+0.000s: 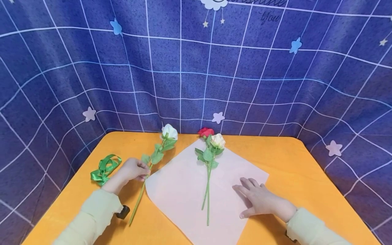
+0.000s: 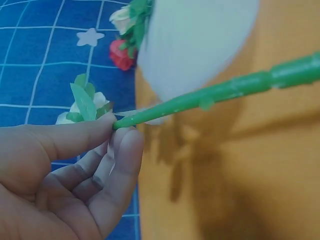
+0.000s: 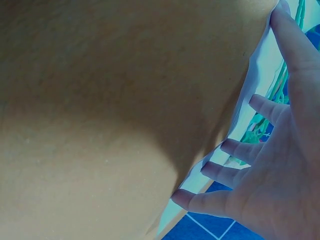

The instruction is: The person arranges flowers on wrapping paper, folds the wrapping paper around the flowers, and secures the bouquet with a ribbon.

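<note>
the left hand (image 1: 133,169) pinches the white flower (image 1: 157,157) toward the bench's (image 1: 275,149) left edge; the right hand (image 1: 261,200), fingers spread wide, touches the pink paper (image 1: 177,190).

Orange table (image 1: 275,156); pink paper (image 1: 180,190), green ribbon (image 1: 98,176) atop.

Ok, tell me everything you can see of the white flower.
The white flower has pale petals, green leaves and a long, knobbly green stem that looks plastic. The left hand pinches the stem partway down. The flower slants over the orange table, beside the pink paper, bloom toward the blue curtain.
</note>
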Available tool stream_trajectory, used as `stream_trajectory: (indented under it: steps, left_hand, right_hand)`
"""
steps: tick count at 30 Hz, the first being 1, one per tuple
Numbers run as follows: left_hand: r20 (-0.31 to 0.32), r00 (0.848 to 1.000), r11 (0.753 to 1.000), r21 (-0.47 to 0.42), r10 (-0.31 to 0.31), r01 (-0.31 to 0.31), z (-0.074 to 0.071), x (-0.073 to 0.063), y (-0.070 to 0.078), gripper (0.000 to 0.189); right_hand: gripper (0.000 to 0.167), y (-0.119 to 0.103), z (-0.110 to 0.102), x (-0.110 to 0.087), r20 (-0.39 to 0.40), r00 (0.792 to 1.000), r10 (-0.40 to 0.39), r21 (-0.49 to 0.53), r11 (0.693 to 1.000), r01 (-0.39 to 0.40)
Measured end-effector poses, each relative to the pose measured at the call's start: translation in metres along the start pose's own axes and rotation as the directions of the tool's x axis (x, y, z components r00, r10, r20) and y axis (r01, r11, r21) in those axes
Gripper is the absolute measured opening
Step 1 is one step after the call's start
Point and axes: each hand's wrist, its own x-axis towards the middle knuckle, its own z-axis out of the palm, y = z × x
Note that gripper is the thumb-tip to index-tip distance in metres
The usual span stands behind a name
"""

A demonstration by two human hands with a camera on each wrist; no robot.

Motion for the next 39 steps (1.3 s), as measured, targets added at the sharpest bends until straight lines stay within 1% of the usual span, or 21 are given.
stream_trajectory:
  steps: [3, 5, 6, 7, 10, 11, 14, 18, 22, 30, 34, 37, 39]
  left_hand:
    - [0.010, 0.999, 0.999, 0.000, 0.041, -0.041, -0.005, 0.002, 0.008, 0.013]
    - [-0.006, 0.999, 0.999, 0.014, 0.042, -0.042, -0.007, 0.004, 0.015, 0.013]
    - [-0.032, 0.999, 0.999, 0.031, 0.005, -0.004, -0.006, 0.002, 0.026, 0.013]
    - [-0.053, 0.997, 0.997, 0.053, -0.051, 0.053, -0.006, -0.001, 0.037, 0.015]
    - [-0.072, 0.994, 0.993, 0.080, -0.086, 0.092, -0.004, 0.002, 0.049, 0.016]
    - [-0.071, 0.993, 0.992, 0.085, -0.089, 0.095, -0.004, 0.002, 0.053, 0.017]
    - [-0.067, 0.995, 0.993, 0.090, -0.075, 0.081, -0.001, 0.006, 0.062, 0.019]
    - [-0.064, 0.997, 0.996, 0.075, -0.036, 0.041, 0.006, 0.013, 0.071, 0.020]
    - [-0.062, 0.998, 0.999, 0.047, -0.021, 0.024, 0.017, 0.022, 0.079, 0.019]
    - [-0.060, 0.997, 0.999, 0.007, -0.040, 0.040, 0.047, 0.031, 0.098, 0.017]
    - [-0.060, 0.998, 1.000, -0.016, -0.025, 0.025, 0.061, 0.037, 0.102, 0.017]
    - [-0.057, 0.998, 0.998, -0.055, -0.006, 0.003, 0.073, 0.041, 0.102, 0.016]
    - [-0.056, 0.998, 0.996, -0.089, -0.005, 0.000, 0.080, 0.042, 0.103, 0.014]
  right_hand:
    - [0.093, 0.000, -0.001, 0.000, -0.008, 1.000, -0.005, -0.006, 1.000, 0.005]
    - [0.094, 0.000, -0.002, 0.000, -0.008, 1.000, -0.004, -0.005, 1.000, 0.004]
    - [0.093, -0.001, -0.002, 0.000, -0.005, 1.000, -0.002, -0.005, 1.000, 0.002]
    - [0.094, -0.001, -0.002, 0.000, -0.003, 1.000, 0.001, -0.005, 1.000, -0.001]
    - [0.094, -0.001, -0.002, 0.000, 0.004, 1.000, 0.008, -0.002, 1.000, -0.008]
    - [0.094, -0.001, -0.001, 0.000, 0.007, 1.000, 0.010, -0.002, 1.000, -0.009]
    - [0.094, -0.001, -0.001, 0.000, 0.012, 1.000, 0.013, 0.001, 1.000, -0.013]
    - [0.095, 0.000, -0.001, 0.000, 0.016, 1.000, 0.017, 0.003, 1.000, -0.017]
    - [0.094, 0.000, -0.002, 0.000, 0.019, 1.000, 0.017, 0.008, 1.000, -0.017]
    - [0.094, 0.000, -0.002, 0.000, 0.012, 1.000, 0.010, 0.004, 1.000, -0.010]
    - [0.095, 0.000, -0.002, 0.000, 0.016, 1.000, 0.013, 0.000, 1.000, -0.013]
    - [0.095, 0.001, -0.001, 0.001, 0.021, 1.000, 0.018, 0.001, 1.000, -0.018]
    - [0.095, 0.001, -0.001, 0.001, 0.016, 1.000, 0.015, -0.002, 1.000, -0.015]
